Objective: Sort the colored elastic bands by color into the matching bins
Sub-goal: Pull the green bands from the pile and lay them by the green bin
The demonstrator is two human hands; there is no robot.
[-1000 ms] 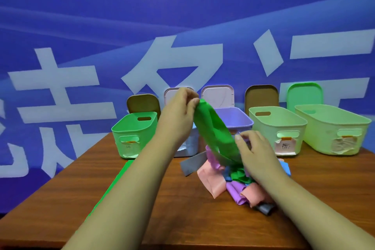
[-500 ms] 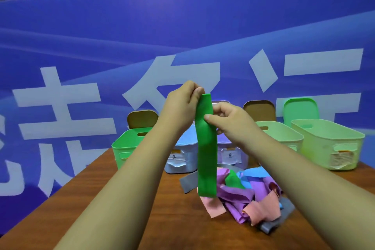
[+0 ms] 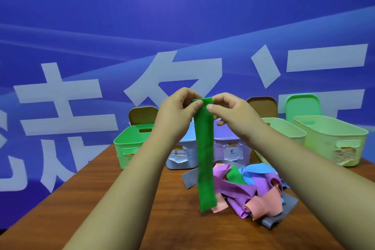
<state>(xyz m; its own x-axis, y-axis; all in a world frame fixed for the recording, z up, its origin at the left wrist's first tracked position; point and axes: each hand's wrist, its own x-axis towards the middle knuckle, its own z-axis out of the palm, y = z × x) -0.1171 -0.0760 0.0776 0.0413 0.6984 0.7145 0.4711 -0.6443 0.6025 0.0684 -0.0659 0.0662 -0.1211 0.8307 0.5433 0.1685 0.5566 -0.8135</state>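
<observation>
A long green elastic band (image 3: 205, 156) hangs straight down in front of me, lifted clear of the table. My left hand (image 3: 178, 113) pinches its top left corner and my right hand (image 3: 233, 113) pinches its top right corner, side by side. Below lies a tangled pile of bands (image 3: 251, 186) in purple, pink, blue, grey and green. Behind stand a green bin (image 3: 129, 146), a blue bin (image 3: 182, 158), a purple bin (image 3: 231, 148) and two pale green bins (image 3: 284, 128), (image 3: 332, 140).
The bins stand in a row on a brown wooden table (image 3: 142, 199), with lids (image 3: 302, 107) propped behind them against a blue banner with white characters. The table's left edge runs diagonally near the green bin.
Both hands have raised the green band out of the pile. My right hand moved up from the pile to the band's top edge, and the band now hangs straight.
</observation>
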